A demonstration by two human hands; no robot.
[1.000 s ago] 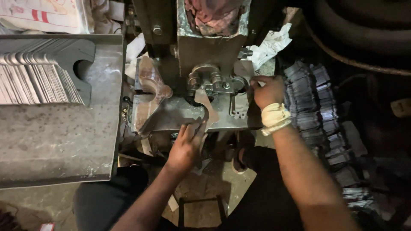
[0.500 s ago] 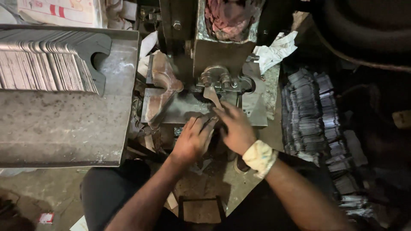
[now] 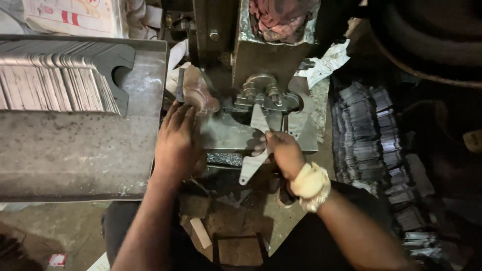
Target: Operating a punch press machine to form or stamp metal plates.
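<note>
Head view shows us our right hand (image 3: 282, 153) pinching a flat metal blank (image 3: 255, 150) against the press bed (image 3: 226, 135), just below the die (image 3: 263, 93). Our left hand (image 3: 176, 143) rests flat at the bed's left edge, seemingly gripping nothing. Stacked blanks (image 3: 55, 83) lie on the tray (image 3: 75, 150).

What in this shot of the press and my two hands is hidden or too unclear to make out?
Head view:
- left hand fingertips: hidden against the dark press edge.
- right hand grip on the metal blank: fingers curled under.
- stacked plates: cut off at the left edge.
- right-side scrap pile: too dark to distinguish.
</note>
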